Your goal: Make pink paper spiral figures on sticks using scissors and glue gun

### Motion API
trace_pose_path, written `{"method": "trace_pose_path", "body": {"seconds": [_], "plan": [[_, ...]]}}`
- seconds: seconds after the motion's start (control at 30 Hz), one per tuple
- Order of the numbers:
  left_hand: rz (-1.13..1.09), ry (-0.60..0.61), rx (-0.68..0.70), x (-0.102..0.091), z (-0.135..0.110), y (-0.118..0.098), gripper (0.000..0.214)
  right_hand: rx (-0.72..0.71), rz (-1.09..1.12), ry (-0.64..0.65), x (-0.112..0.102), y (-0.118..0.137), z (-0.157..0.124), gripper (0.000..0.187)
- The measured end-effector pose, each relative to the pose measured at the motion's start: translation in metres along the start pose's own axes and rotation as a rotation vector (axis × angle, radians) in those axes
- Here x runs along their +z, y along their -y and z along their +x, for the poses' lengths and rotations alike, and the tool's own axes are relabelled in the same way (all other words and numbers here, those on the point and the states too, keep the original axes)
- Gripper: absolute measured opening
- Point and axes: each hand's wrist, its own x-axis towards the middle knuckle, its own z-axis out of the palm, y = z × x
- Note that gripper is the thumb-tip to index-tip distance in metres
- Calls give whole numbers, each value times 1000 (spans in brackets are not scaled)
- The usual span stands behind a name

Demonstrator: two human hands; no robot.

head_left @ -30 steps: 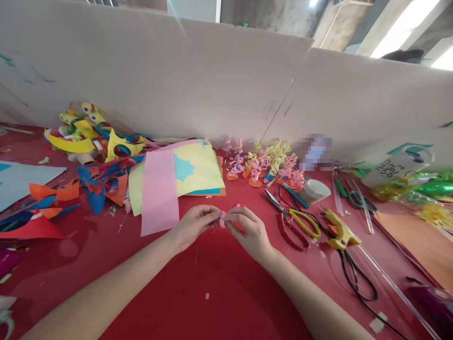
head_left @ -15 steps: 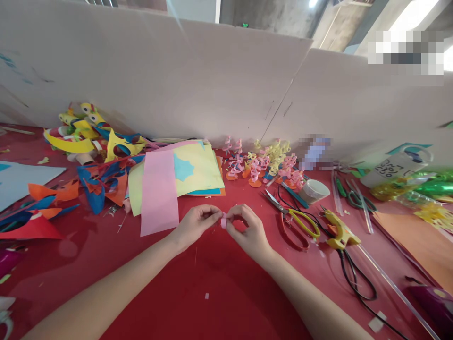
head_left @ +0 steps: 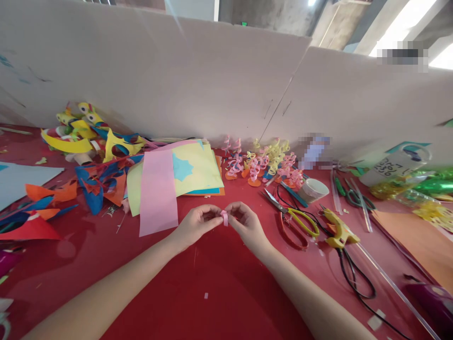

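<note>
Between my fingertips, above the middle of the red table, is a small curled pink paper strip (head_left: 225, 218). My left hand (head_left: 200, 222) pinches it from the left with thumb and finger. From the right, my right hand (head_left: 246, 222) grips it in the same way, and the two hands nearly touch. Part of the strip is hidden by the fingers. A flat pink paper sheet (head_left: 159, 193) lies left of my left hand, over a yellow sheet (head_left: 203, 172) with a blue star-like shape on it. Behind my hands stand several pink paper spirals (head_left: 254, 170) on orange bases.
Right of my right hand lie red-handled and yellow-handled scissors (head_left: 293, 229), a yellow glue gun (head_left: 339, 229) with a black cord, and a white cup (head_left: 313, 191). Cut felt-like pieces (head_left: 92, 189) lie at left. A white partition (head_left: 159, 75) stands behind.
My right fingers have closed in toward the left hand, and the pink strip now shows as a tighter curl between the fingertips. The view has shifted slightly.
</note>
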Motion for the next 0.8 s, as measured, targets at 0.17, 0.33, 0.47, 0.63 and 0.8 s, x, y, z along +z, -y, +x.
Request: {"method": "trace_pose_path", "body": {"seconds": [0.17,0.33,0.47,0.63,0.8], "plan": [[33,-44,-21,-2,2,10,20,-9,-29,29,0,-1,-1,10],[186,16,-11,-5,3,11,19,-38,-227,69,-3,2,-2,11],[305,-27,37,-3,2,7,12,35,-258,37,-5,1,1,10],[271,-2,39,-1,1,6,20,34,-185,-9,-5,-1,2,15],[273,-3,47,-2,0,6,23,40,-190,7,-5,1,2,14]]}}
